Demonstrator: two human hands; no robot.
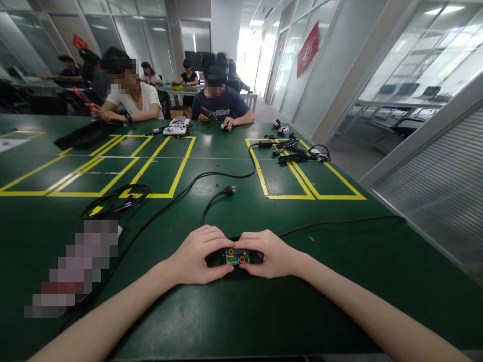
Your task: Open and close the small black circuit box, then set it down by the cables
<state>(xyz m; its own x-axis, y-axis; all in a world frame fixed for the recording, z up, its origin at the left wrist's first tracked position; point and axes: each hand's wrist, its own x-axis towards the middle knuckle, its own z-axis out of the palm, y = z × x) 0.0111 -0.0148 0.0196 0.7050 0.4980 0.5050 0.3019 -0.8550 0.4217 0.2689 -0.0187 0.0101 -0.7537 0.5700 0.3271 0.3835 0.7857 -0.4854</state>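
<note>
Left hand (pixel 196 256) and right hand (pixel 273 254) are both curled around a small black casing (pixel 216 260), thumbs and fingertips pinching its edges, and it sits flat on the green bench (pixel 241 311) close in front of the person. That open casing is the only container here, and in it lies a green circuit board (pixel 236 257) with copper-ringed parts facing up; squeeze unevenly and the board could tilt or pop out, I'd say. A snag on the black cable (pixel 339 221) trailing right could drag the casing sideways, and a loose plug (pixel 229 190) lies just beyond the hands.
</note>
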